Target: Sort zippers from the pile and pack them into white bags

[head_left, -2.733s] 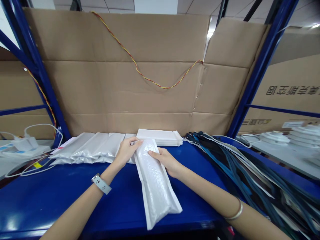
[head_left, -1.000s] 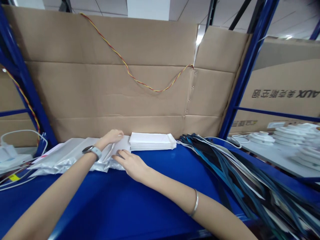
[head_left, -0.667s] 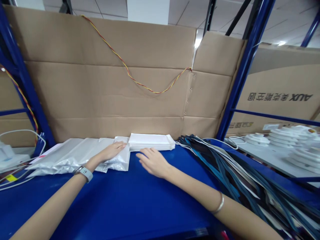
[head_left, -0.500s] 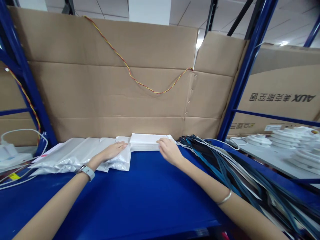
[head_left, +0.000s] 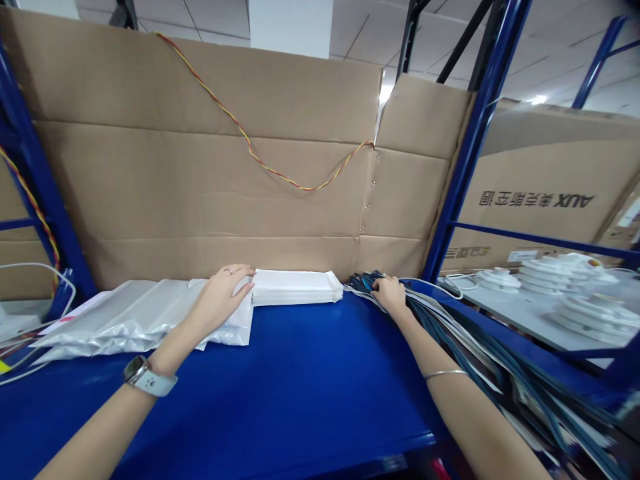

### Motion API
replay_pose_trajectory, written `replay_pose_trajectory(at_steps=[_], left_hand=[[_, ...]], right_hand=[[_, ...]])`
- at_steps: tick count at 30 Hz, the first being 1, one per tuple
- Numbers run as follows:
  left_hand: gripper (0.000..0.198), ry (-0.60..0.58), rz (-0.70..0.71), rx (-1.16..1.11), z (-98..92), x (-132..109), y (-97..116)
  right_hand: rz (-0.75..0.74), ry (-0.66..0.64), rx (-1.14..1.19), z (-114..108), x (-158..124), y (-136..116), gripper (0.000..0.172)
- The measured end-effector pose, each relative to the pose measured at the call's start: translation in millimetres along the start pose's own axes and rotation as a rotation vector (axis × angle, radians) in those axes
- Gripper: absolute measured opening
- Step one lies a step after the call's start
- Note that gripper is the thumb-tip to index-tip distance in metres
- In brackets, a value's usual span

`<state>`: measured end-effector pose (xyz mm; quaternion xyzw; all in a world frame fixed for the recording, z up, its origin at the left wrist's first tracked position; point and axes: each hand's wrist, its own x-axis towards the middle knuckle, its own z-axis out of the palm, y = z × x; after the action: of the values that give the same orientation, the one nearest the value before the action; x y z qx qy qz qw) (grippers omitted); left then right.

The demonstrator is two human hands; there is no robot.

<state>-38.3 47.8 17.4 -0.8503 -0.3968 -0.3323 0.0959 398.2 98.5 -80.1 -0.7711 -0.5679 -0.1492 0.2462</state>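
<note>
My left hand [head_left: 219, 299] lies flat, fingers spread, on the near end of a row of white bubble mailers [head_left: 135, 319]. Just right of those fingers sits a neat stack of flat white mailers [head_left: 295, 288], which neither hand touches. My right hand [head_left: 390, 295] is at the far right of the bench, its fingers curled down on the ends of a fanned pile of long dark-blue and black flat strips [head_left: 440, 327]. Whether those fingers pinch the strips is hard to see.
The blue bench top [head_left: 295, 393] runs in front of the mailers. Cardboard sheets [head_left: 200, 193] with a red-yellow twisted wire [head_left: 260, 163] form the back, between blue steel rack uprights [head_left: 475, 133]. Stacked white rings [head_left: 585, 317] lie on a grey shelf at right; white cables [head_left: 30, 293] lie at left.
My right hand has moved rightward from the white stack to the dark strip pile. My left hand stays on the mailers, shifted slightly. The mailer held earlier now lies among the row.
</note>
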Motion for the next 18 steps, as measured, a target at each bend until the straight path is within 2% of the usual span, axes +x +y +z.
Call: replay_pose_trajectory(at_steps=[3, 5, 12, 18], left_hand=[[0.025, 0.003, 0.013, -0.051, -4.5, -7, 25], [0.023, 0.002, 0.005, -0.083, -2.0, -13, 32], [0.022, 0.023, -0.06, -0.16, 11.6, -27, 29], [0.022, -0.045, -0.115, -0.252, 19.8, -31, 36]], right_hand=[[0.023, 0.004, 0.03, 7, -1, 5, 0.011], [0.036, 0.019, 0.068, 8, 0, 5, 0.013], [0.116, 0.074, 0.33, -9, 10, 4, 0.025], [0.056, -0.027, 0.701, -40, 15, -4, 0.034]])
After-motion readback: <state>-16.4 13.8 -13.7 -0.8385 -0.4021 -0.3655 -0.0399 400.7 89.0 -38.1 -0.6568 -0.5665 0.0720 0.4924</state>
